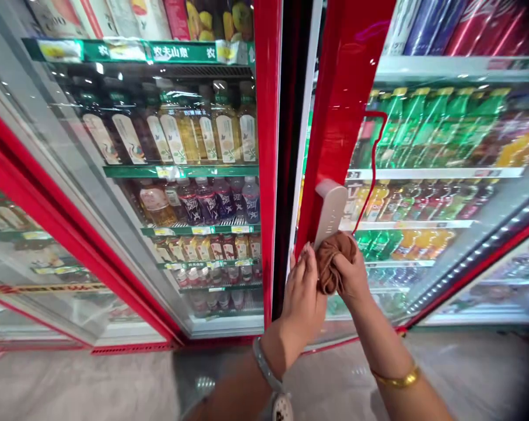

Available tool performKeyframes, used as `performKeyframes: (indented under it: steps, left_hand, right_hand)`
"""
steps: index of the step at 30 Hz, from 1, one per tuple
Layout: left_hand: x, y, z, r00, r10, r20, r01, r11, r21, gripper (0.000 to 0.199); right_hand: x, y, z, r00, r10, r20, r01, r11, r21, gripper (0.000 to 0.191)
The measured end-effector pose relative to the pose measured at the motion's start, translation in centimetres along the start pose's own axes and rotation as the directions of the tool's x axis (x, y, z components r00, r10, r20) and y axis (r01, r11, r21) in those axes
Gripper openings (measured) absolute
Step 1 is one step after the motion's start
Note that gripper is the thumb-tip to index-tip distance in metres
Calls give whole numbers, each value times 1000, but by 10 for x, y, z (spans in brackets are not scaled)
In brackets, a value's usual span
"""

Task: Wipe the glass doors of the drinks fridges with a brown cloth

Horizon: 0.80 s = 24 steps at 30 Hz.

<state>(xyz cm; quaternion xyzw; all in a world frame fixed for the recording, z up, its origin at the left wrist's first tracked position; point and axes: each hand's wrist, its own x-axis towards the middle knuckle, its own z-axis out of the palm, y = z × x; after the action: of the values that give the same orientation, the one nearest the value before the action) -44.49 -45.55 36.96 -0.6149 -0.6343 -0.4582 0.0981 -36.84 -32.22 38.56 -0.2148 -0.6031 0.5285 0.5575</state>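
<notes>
My right hand point(353, 275) is closed around a bunched brown cloth point(330, 260). The cloth presses against the lower part of a pale door handle point(332, 210) on the red-framed fridge door point(343, 88), which stands ajar. Just left of the cloth, my left hand point(305, 289) lies along the door's edge below the handle, its fingers stretched upward and close together. Part of that hand's palm and thumb side is hidden. A grey band and a watch circle my left wrist, and a gold bangle my right.
Behind the glass to the left, shelves point(181, 171) hold rows of bottled drinks. Right of the door, green bottles point(435, 126) and cans point(484, 26) fill further shelves. A red line point(373, 164) shows on the door glass. Grey floor point(115, 386) lies below.
</notes>
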Motion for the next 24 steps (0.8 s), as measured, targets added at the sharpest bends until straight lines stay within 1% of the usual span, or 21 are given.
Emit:
performKeyframes:
  steps: [2,3,4,5,6,7,8,9,10,11,12,13,14,16,18,19,21,23,24]
  left_hand:
    - [-16,23,-14,998,59,21,-59,998,-6,88]
    - [-21,32,-20,995,95,13,-95,995,-2,86]
    - [-25,41,-25,991,133,-10,-133,991,5,83]
    - [-28,48,-28,984,171,-42,-171,985,10,79]
    - [-28,54,-30,975,207,-75,-207,978,9,76]
    - [-27,58,-31,965,242,-106,-243,970,1,72]
    - [-25,62,-31,953,275,-125,-279,960,-20,69]
    - [-21,65,-29,943,304,-135,-313,948,-50,67]
    - [-16,68,-27,934,329,-138,-342,936,-85,65]
    - [-11,72,-24,928,344,-142,-362,924,-124,64]
    - [-5,77,-20,925,352,-144,-373,913,-162,63]
    - [1,82,-17,925,352,-143,-376,905,-199,62]
    - [6,89,-14,924,357,-140,-381,894,-235,62]
    - [12,102,-12,906,404,-128,-423,847,-321,62]
    - [13,112,-14,881,463,-95,-453,772,-446,62]
    - [12,114,-16,874,481,-71,-444,730,-519,62]
    - [9,114,-18,860,510,-15,-389,636,-667,59]
    - [9,113,-15,801,598,-25,-411,518,-750,58]
    - [11,113,-11,775,631,-42,-423,468,-776,58]
  right_hand:
    - [-37,-24,-16,999,-25,-49,19,994,-108,54]
    - [-57,-37,-21,992,-76,-100,57,981,-184,54]
    - [-76,-50,-25,975,-159,-154,112,955,-275,56]
    - [-94,-62,-27,942,-271,-197,184,909,-373,59]
    - [-109,-73,-29,893,-401,-203,269,839,-474,63]
    - [-122,-84,-30,832,-529,-166,360,743,-564,68]
    - [-131,-95,-31,761,-642,-94,449,626,-638,71]
    - [-138,-106,-32,687,-727,-2,521,494,-697,73]
    - [-141,-117,-35,620,-779,93,564,360,-743,72]
    - [-143,-129,-38,567,-805,174,577,237,-781,70]
    - [-145,-140,-41,531,-814,235,563,132,-816,66]
    - [-146,-152,-46,511,-813,277,529,43,-848,61]
    - [-149,-162,-50,502,-808,308,485,-32,-874,56]
    - [-158,-179,-57,507,-791,344,397,-140,-907,48]
    - [-171,-190,-61,537,-752,382,344,-218,-913,42]
    - [-177,-193,-61,554,-729,402,330,-251,-910,40]
    - [-183,-199,-62,580,-688,437,310,-309,-899,41]
    - [-182,-208,-61,580,-693,428,256,-344,-903,41]
    - [-180,-213,-62,566,-719,404,212,-346,-914,41]
